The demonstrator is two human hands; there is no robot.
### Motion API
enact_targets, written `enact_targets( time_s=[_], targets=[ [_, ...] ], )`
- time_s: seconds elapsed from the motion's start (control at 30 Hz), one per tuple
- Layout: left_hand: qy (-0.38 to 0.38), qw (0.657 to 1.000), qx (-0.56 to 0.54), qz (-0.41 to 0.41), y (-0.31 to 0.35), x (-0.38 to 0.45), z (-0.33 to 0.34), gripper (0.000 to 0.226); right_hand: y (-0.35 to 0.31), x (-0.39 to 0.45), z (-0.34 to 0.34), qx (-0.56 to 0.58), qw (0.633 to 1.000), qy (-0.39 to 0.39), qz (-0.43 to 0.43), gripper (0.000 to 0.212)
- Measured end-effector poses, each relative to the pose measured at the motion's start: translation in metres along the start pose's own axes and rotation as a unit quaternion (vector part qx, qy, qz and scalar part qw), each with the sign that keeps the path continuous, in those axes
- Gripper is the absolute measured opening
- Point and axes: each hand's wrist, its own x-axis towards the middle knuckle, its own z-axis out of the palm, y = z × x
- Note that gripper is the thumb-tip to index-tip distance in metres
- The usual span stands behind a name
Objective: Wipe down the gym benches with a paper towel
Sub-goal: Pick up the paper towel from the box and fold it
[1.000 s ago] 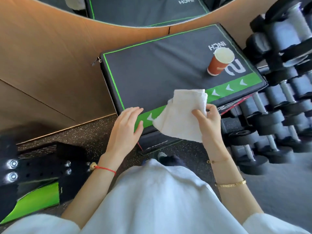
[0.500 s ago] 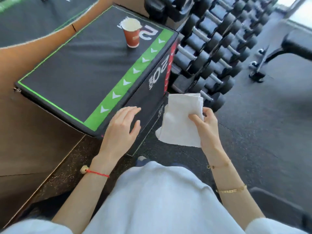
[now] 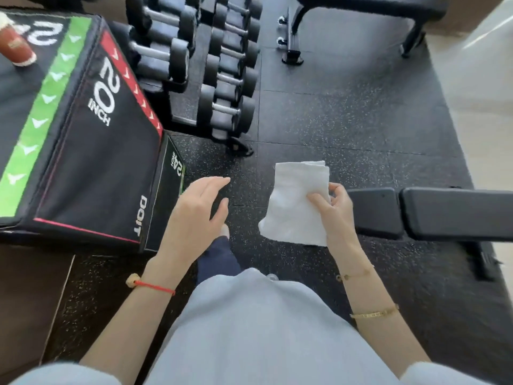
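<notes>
My right hand (image 3: 334,211) pinches a folded white paper towel (image 3: 294,204) by its right edge, holding it in the air above the speckled floor. My left hand (image 3: 194,215) hovers beside it with straight relaxed fingers, holding nothing. A black padded gym bench (image 3: 444,212) lies at the right, its near pad just right of my right hand. A second black bench (image 3: 369,6) stands at the top right.
A black plyo box (image 3: 91,151) with green and red stripes stands at the left, a red paper cup (image 3: 15,48) on its top. A rack of black dumbbells (image 3: 211,68) runs along the top centre. Dark rubber flooring (image 3: 347,120) lies between them.
The view has swung right, away from the plyo box and toward the floor and the bench. Both hands have kept their pose, the right one still holding the towel.
</notes>
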Motion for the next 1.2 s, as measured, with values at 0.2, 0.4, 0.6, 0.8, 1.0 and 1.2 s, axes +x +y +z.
enact_targets(
  time_s=[0.2, 0.4, 0.6, 0.8, 1.0, 1.2],
  targets=[
    [-0.048, 0.997, -0.019, 0.055, 0.064, 0.005, 0.050, 0.036, 0.027, -0.017, -0.093, 0.042, 0.995, 0.084, 0.015, 0.023],
    [-0.091, 0.991, -0.016, 0.101, 0.111, 0.039, 0.100, 0.035, 0.040, 0.001, -0.157, 0.075, 0.987, 0.136, 0.040, 0.032],
    [-0.098, 0.989, -0.019, 0.114, 0.151, 0.096, 0.154, 0.036, 0.046, 0.060, -0.214, 0.069, 0.984, 0.154, 0.057, 0.023],
    [-0.099, 0.987, -0.020, 0.123, 0.191, 0.149, 0.204, 0.036, 0.034, 0.119, -0.259, 0.043, 0.986, 0.149, 0.057, 0.024],
    [-0.126, 0.982, 0.007, 0.138, 0.225, 0.182, 0.243, 0.036, 0.022, 0.167, -0.304, 0.039, 0.987, 0.143, 0.062, 0.023],
    [-0.133, 0.984, 0.036, 0.108, 0.264, 0.192, 0.286, 0.036, 0.029, 0.208, -0.359, 0.010, 0.993, 0.087, 0.081, 0.022]
  ],
)
